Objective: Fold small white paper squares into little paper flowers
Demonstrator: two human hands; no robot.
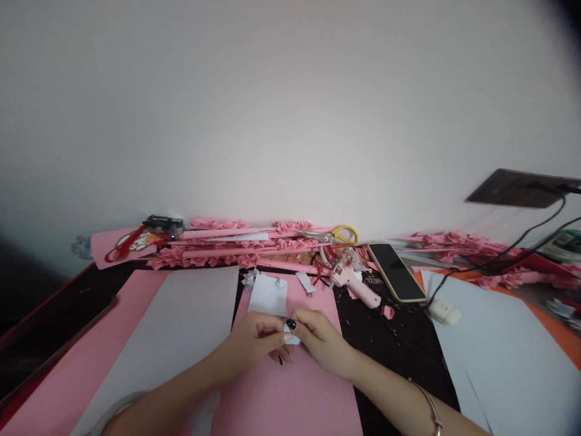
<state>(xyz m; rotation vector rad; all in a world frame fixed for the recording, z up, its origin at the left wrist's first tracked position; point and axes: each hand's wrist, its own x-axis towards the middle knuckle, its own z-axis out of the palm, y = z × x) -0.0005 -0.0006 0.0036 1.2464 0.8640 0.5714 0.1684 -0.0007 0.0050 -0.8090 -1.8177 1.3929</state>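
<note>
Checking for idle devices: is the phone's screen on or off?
Looks off: the phone lies face up, right of the glue gun, its screen plain dark, with nothing lit.

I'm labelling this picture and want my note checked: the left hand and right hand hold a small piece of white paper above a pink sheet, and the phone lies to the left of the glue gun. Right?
Not quite: the head view shows the phone to the right of the glue gun. The left hand and right hand do hold the small piece of white paper above the pink sheet.
</note>
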